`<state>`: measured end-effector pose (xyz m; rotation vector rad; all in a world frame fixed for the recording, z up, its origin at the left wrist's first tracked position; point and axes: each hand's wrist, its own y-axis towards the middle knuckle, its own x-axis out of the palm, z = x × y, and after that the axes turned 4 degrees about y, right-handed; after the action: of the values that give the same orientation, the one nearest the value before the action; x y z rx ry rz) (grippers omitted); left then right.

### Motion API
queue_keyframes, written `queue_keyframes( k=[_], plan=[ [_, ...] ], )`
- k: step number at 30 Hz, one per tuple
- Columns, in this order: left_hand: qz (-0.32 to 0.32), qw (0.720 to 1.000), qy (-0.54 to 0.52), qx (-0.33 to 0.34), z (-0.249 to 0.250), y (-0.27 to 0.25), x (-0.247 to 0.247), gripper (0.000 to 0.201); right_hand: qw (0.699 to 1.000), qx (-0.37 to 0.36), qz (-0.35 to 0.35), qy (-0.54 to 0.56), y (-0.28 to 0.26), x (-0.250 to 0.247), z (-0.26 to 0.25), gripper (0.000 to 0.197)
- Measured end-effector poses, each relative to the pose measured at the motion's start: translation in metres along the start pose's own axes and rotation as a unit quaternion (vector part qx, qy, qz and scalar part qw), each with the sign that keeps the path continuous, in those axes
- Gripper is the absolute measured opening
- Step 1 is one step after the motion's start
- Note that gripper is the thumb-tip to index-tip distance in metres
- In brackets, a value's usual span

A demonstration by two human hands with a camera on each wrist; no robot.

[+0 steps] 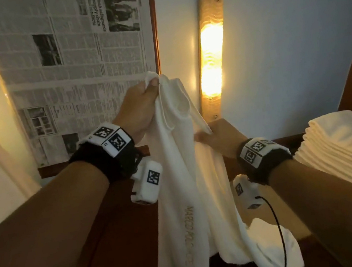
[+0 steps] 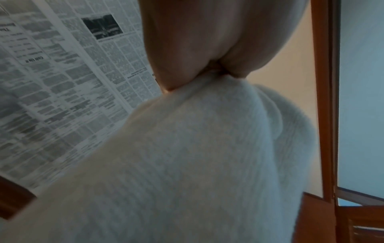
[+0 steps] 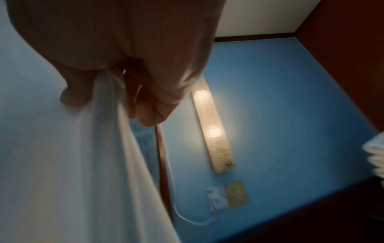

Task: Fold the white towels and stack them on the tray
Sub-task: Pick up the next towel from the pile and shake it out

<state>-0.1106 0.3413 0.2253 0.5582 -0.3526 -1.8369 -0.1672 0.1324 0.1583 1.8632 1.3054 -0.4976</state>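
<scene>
Surface: dark reddish wooden top (image 1: 118, 244) runs under both forearms, nearest us, with a crumpled white cloth (image 1: 275, 242) lying on it at near right.
Towel: white towel (image 1: 184, 178) hangs in the air over that top, centre of the scene, gold lettering down its lower part, bottom edge out of frame.
Left hand: left hand (image 1: 139, 106) is up high, fingers curled and pinching a bunched corner at the towel's top.
Right hand: right hand (image 1: 219, 136) sits lower and to the right, fingers closed on the towel's right edge.
Stack: folded towels (image 1: 346, 149) are piled at far right; what they rest on I cannot tell.
Room: framed newspaper (image 1: 73, 64) hangs on the far wall at left, a lit wall lamp (image 1: 212, 59) glows beside it on pale blue paint.
Left wrist view: closer in, fingertips (image 2: 172, 78) squeeze the terry weave into a tight gather, newsprint behind.
Right wrist view: blurred, yet it adds a wall plate (image 3: 236, 194) below the lamp and a white cable (image 3: 187, 217) looping from it, neither seen from the head.
</scene>
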Motion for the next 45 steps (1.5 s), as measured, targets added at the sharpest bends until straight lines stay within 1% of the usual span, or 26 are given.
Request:
queue_keyframes(
  k=[2,3,5,7,9,12,14,16,19,22,24,26,27,30,34,36,37,39,41,43,45],
  plan=[
    [0.015,1.0,-0.011,-0.008,0.003,-0.004,-0.017,0.034,0.998,0.05,-0.017,-0.032,-0.009,0.007,0.028,0.036],
    [0.025,0.999,-0.018,-0.015,0.003,-0.007,-0.025,0.033,0.997,0.063,-0.015,-0.029,-0.013,0.008,0.038,0.034],
    [0.034,0.999,-0.02,-0.021,0.002,-0.012,-0.038,0.031,0.998,0.063,0.017,0.007,-0.015,0.004,0.042,0.031],
    [0.032,0.999,-0.01,-0.025,0.0,-0.02,-0.045,0.031,0.998,0.03,0.049,0.013,-0.012,-0.001,0.025,0.028],
    [0.021,0.999,-0.004,-0.037,-0.004,-0.026,-0.046,0.03,0.997,-0.038,0.063,0.016,-0.007,-0.005,-0.009,0.02],
    [-0.005,0.998,-0.027,-0.057,-0.008,-0.036,-0.043,0.035,0.986,-0.129,0.085,0.057,-0.002,-0.006,-0.063,0.019],
    [-0.018,0.996,-0.059,-0.064,-0.008,-0.039,-0.041,0.04,0.979,-0.164,0.083,0.082,0.001,-0.005,-0.093,0.013],
    [-0.025,0.992,-0.099,-0.077,-0.007,-0.042,-0.039,0.039,0.977,-0.174,0.091,0.085,0.004,-0.005,-0.112,0.014],
    [-0.035,0.989,-0.116,-0.087,-0.002,-0.046,-0.038,0.036,0.98,-0.15,0.119,0.062,0.008,-0.007,-0.119,0.017],
    [-0.022,0.997,-0.058,-0.046,0.006,-0.048,-0.039,0.034,0.982,-0.133,0.119,0.065,0.001,-0.006,-0.118,0.021],
    [0.0,0.999,-0.03,-0.018,0.011,-0.047,-0.041,0.033,0.981,-0.15,0.087,0.091,-0.011,-0.003,-0.116,0.022],
    [0.017,1.0,-0.024,-0.001,0.016,-0.046,-0.044,0.034,0.982,-0.158,0.033,0.099,-0.024,0.006,-0.111,0.019],
    [0.025,0.999,-0.022,0.002,0.017,-0.046,-0.047,0.034,0.985,-0.142,0.011,0.097,-0.028,0.014,-0.105,0.014],
    [0.035,0.999,-0.008,0.0,0.024,-0.049,-0.058,0.037,0.997,-0.047,-0.004,0.063,-0.039,0.039,-0.071,0.021],
    [0.069,0.998,-0.011,-0.004,0.03,-0.058,-0.079,0.032,0.999,0.007,-0.05,0.014,-0.052,0.06,-0.017,0.025],
    [0.085,0.996,0.001,-0.013,0.027,-0.063,-0.089,0.033,0.999,0.031,-0.031,0.009,-0.049,0.06,-0.007,0.025],
    [0.086,0.996,0.004,-0.021,0.024,-0.066,-0.093,0.034,0.999,0.03,-0.005,0.021,-0.044,0.06,-0.008,0.025],
    [0.07,0.996,0.013,-0.044,0.019,-0.072,-0.096,0.034,0.995,-0.011,0.048,0.085,-0.036,0.055,-0.028,0.02],
    [0.037,0.997,0.021,-0.058,0.014,-0.078,-0.094,0.034,0.986,-0.088,0.06,0.127,-0.031,0.046,-0.06,0.019],
    [0.008,0.998,0.01,-0.064,0.009,-0.083,-0.09,0.035,0.981,-0.161,0.046,0.1,-0.026,0.037,-0.096,0.014],
    [-0.018,0.997,-0.003,-0.074,0.005,-0.088,-0.083,0.04,0.977,-0.194,0.052,0.071,-0.023,0.029,-0.123,0.013]
  ],
)
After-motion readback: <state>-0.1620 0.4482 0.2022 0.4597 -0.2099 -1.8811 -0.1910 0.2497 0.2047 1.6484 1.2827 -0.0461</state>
